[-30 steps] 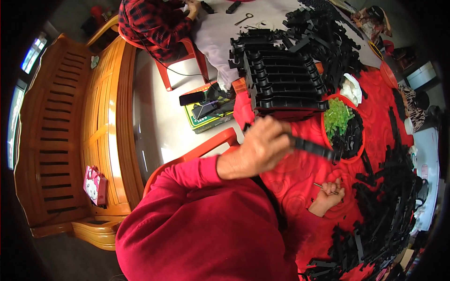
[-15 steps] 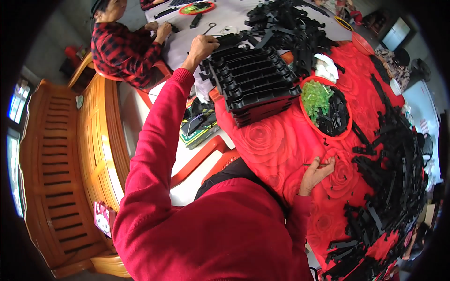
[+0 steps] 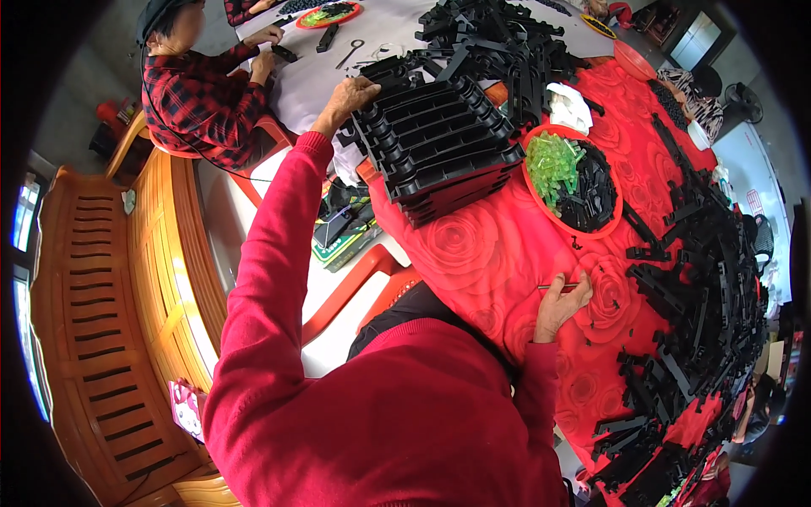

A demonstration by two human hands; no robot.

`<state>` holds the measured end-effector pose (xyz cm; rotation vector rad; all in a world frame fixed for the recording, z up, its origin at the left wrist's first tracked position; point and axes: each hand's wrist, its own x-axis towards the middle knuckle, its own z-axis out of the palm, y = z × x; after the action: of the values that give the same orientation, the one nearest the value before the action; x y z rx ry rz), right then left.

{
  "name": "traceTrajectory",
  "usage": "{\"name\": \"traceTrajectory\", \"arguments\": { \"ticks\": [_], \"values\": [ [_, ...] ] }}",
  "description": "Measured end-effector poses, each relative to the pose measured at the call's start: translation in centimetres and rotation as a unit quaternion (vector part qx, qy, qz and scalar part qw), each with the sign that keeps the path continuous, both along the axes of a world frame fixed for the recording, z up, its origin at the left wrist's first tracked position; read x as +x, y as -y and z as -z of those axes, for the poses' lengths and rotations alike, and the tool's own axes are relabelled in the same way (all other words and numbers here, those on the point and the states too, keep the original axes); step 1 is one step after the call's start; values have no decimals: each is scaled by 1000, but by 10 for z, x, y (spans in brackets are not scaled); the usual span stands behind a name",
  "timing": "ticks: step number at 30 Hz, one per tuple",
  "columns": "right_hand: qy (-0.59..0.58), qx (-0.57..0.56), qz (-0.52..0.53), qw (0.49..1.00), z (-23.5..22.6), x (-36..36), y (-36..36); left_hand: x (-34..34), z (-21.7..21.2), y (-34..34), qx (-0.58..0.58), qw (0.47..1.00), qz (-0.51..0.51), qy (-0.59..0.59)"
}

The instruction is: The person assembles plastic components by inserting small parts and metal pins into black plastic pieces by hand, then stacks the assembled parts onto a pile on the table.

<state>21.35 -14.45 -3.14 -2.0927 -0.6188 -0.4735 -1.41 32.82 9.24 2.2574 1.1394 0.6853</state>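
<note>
The left hand (image 3: 348,95) bends its fingers at the black stack's (image 3: 443,139) far-left end, though I cannot tell whether they grip; the right hand (image 3: 561,311) is closed round a thin rod (image 3: 545,287). Layers lie aligned, presumably for steadiness, on red cloth (image 3: 465,245) beside the basket (image 3: 619,198).

Left arm (image 3: 274,228) extends far forward, elbow nearly straight; left hand (image 3: 351,95) has its back uppermost, fingers bent, fingertips partly hidden. Right forearm (image 3: 541,367) stays near the torso (image 3: 397,414), right hand (image 3: 559,311) well behind the left, fingers curled.
</note>
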Motion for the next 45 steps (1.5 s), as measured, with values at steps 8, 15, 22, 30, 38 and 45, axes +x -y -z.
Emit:
{"name": "traceTrajectory", "arguments": {
  "ticks": [8,15,22,30,38,45],
  "values": [
    [56,-63,1,996,-2,-1,-3,-14,2,5,94,995,18,25],
    [39,-69,-9,997,-4,-2,-2,-23,0,21,133,976,-127,115],
    [46,-82,15,995,-2,-3,-4,-42,67,12,50,935,-279,214],
    [61,-54,-6,997,6,3,-3,-19,82,25,-106,899,-151,397],
    [47,-54,-56,996,3,-4,-11,-59,129,-21,-37,824,-188,533],
    [63,-76,-32,995,1,0,-1,-3,106,24,-261,747,-64,608]
  ]
}}
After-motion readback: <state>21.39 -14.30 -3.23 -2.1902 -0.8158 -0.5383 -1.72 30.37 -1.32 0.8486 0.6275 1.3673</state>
